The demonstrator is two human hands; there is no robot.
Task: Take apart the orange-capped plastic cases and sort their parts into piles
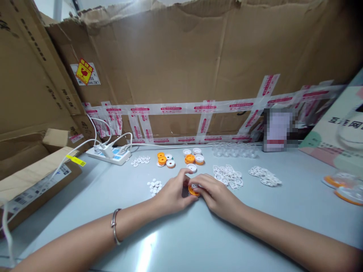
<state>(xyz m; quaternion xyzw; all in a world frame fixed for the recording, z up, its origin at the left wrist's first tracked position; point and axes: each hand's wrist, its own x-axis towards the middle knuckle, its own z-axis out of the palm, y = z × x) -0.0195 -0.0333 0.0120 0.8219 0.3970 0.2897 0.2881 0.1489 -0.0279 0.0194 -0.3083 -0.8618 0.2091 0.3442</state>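
Near the middle of the grey table, my left hand (177,192) curls its thumb and fingers around the left side of an orange round part (193,190). From the right, my right hand (217,192) has its fingers on the same part, over a small whitish piece inside it. My fingers partly hide both. Just behind my hands stand white and orange round cups (191,167). A second group of orange and white round parts (162,160) lies further left. White lattice pieces (228,176) are spread to the right of my right hand.
Small white discs (154,186) and small white pieces (140,161) lie left. A power strip (110,155) stands behind them. Clear cups (235,150), more lattice pieces (265,176) and a phone (276,130) are right. Cardboard (181,68) walls the back; an open box (36,181) is left.
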